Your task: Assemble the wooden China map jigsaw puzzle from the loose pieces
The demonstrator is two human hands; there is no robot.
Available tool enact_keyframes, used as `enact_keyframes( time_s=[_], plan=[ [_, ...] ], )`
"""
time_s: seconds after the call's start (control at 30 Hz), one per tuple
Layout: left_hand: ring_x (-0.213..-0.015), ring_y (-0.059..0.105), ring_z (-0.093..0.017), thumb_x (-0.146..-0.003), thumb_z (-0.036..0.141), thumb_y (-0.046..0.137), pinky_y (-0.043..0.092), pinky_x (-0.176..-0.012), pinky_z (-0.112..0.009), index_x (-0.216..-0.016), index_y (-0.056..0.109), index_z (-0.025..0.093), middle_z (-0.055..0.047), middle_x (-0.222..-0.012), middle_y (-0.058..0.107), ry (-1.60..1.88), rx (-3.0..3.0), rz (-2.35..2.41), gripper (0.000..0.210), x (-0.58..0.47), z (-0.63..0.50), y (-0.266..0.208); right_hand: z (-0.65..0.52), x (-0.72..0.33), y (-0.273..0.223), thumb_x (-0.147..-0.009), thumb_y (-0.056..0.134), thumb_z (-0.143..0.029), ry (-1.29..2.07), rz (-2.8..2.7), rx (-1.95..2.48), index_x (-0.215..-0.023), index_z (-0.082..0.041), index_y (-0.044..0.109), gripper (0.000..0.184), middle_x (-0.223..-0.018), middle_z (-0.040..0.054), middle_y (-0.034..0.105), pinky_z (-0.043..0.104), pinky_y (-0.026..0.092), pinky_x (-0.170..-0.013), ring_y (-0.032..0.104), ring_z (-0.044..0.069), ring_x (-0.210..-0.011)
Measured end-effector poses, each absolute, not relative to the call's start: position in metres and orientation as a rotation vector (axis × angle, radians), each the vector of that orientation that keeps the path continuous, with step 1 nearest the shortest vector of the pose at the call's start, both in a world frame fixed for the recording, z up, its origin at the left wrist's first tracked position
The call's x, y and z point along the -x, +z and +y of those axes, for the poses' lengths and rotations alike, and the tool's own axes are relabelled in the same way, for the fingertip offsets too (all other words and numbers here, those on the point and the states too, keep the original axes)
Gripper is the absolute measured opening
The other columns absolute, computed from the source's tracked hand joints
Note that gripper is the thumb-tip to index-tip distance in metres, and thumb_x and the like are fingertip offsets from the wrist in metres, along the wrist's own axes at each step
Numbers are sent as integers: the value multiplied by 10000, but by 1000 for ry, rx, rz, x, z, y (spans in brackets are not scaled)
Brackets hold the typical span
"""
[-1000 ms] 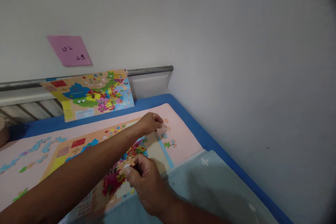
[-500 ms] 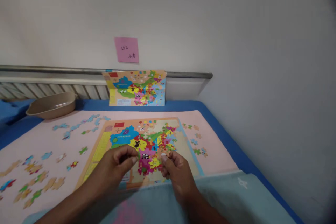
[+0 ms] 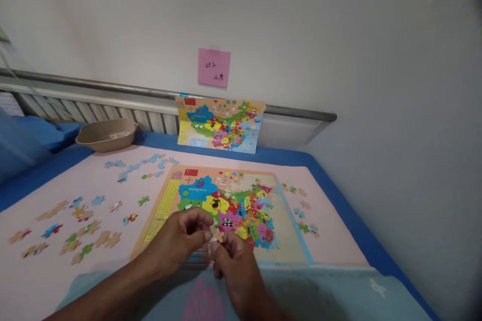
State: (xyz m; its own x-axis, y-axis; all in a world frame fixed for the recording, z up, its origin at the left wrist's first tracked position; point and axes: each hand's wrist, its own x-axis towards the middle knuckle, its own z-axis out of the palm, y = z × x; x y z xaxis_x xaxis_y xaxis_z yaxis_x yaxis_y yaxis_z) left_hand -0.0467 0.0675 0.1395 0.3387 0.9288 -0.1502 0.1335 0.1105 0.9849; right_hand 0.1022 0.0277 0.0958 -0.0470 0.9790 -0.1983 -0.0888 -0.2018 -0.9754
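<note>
My right hand (image 3: 239, 261) pinches a small tan puzzle piece (image 3: 217, 235) between thumb and fingers, just above the near side of the puzzle board (image 3: 297, 230). Against the same piece, the thumb and forefinger of my left hand (image 3: 184, 233) are pinched together; its other fingers are curled. The board carries a partly assembled, brightly coloured map (image 3: 226, 205) with a panda and a ram on it. Bare cream backing shows along its right side and upper part. Both hands hide the board's lower middle.
Loose puzzle pieces (image 3: 86, 248) are spread left of the board, with blue ones (image 3: 139, 164) behind them and several (image 3: 301, 213) at right. A printed reference map (image 3: 222, 125) leans against the wall rail. A tan basin (image 3: 107, 135) stands back left; a teal cloth (image 3: 301, 286) lies in front.
My hands have come together, and the puzzle piece in my right hand is now at my left fingertips. The camera view has turned left, shifting the scene rightward.
</note>
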Motion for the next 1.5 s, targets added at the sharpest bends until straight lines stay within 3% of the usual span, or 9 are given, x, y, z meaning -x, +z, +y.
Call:
enact_keyframes(
  time_s=[0.27,0.8,1.0,1.37,1.5],
  plan=[
    [-690,472,-142,-790,295,609,366,-652,-272,-842,617,181,15,-734,527,737,-1416,1140,125,45,67,140,24,-105,97,-835,612,-406,1427,-1086,1213,-750,-188,514,255,-540,-73,423,203,280,-476,340,85,-483],
    [-671,461,-160,-751,395,659,368,-628,-267,-727,600,189,4,-677,515,704,-1369,1226,216,45,67,125,25,-112,54,-820,601,-404,1376,-1253,1252,-766,-170,553,245,-644,-22,469,234,256,-532,371,109,-578],
    [-712,492,-170,-790,363,619,393,-670,-272,-739,588,202,1,-715,547,625,-1439,1202,171,51,70,121,25,-111,58,-810,636,-406,1369,-1223,1239,-737,-178,545,256,-616,-36,441,227,246,-520,344,104,-561],
    [-688,505,-163,-736,281,616,385,-645,-262,-687,591,195,6,-677,573,576,-1551,1184,101,43,79,141,25,-111,57,-790,612,-357,1326,-1224,1265,-770,-173,618,186,-663,7,567,223,298,-527,446,118,-569],
    [-708,517,-161,-762,246,585,399,-663,-259,-709,575,203,13,-698,576,493,-1597,1127,69,42,84,141,24,-111,55,-810,591,-363,1319,-1208,1247,-778,-166,596,200,-638,-11,522,225,284,-524,419,110,-556]
  ],
)
